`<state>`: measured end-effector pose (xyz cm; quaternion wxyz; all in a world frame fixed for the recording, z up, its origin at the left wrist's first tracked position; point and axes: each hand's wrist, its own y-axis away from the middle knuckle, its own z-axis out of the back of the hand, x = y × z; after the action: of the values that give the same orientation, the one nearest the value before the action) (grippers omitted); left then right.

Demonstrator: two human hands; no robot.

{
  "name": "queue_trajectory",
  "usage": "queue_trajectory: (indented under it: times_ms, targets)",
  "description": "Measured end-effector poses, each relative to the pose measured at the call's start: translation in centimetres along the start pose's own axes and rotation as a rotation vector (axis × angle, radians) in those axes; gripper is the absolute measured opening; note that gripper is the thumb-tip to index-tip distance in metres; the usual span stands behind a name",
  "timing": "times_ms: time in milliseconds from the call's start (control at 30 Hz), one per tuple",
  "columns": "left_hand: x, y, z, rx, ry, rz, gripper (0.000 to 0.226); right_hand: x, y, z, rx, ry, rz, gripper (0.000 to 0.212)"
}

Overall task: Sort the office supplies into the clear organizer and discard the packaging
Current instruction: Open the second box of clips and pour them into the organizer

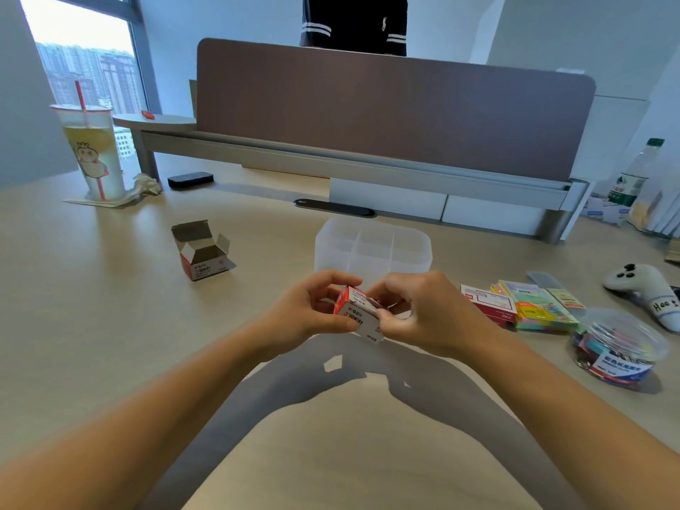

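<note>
the left hand (312,307) grips a small red-and-white box (357,312) from its left side, thumb under and fingers curled over the top, while the right hand (423,311) pinches at the box's right end, apparently working the end flap. both hold the box above the counter (92,325), just in front of the clear organizer (371,248), which sits beyond the hands.

the step in hand looks like opening the box. it goes best if the left hand holds firm without crushing the thin card, and the right hand lifts the flap with the opening turned up, so the contents do not spill before reaching a compartment.

the box is light printed cardboard, sharp-edged and easily dented. the organizer is frosted, rounded plastic with divider walls. far to the left of the left hand an opened box (202,252) stands with flaps up. to the right of the right hand lie flat sticky-note packs (541,307) and a round clear tub of clips (618,347), smooth and slippery-looking.
</note>
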<state>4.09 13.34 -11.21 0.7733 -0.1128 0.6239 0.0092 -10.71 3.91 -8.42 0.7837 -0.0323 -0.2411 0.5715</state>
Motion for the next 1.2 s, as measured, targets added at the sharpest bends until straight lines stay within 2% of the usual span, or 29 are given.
queue_trajectory:
  times_ms: [367, 567, 700, 833, 1133, 1200]
  targets:
    - [0.4, 0.2, 0.6, 0.004, 0.043, 0.05, 0.05, 0.1, -0.7, 0.2, 0.009, -0.083, -0.043, 0.017]
    - [0.4, 0.3, 1.2, -0.005, 0.097, 0.059, 0.04, 0.2, -1.3, 0.3, 0.025, -0.191, -0.093, 0.015]
    - [0.5, 0.4, 1.6, -0.033, 0.105, 0.052, 0.042, 0.3, -1.8, 0.2, 0.012, -0.285, -0.11, 0.007]
    - [0.5, 0.5, 1.8, -0.069, 0.151, 0.063, 0.039, 0.3, -2.1, -0.1, -0.051, -0.406, -0.142, 0.023]
    - [0.0, 0.6, 1.9, -0.065, 0.232, 0.068, 0.035, -0.1, -2.2, -1.1, -0.21, -0.581, -0.17, 0.017]
    - [0.0, 0.5, 1.9, -0.074, 0.246, 0.063, 0.035, -0.2, -2.0, -1.0, -0.178, -0.658, -0.158, 0.013]
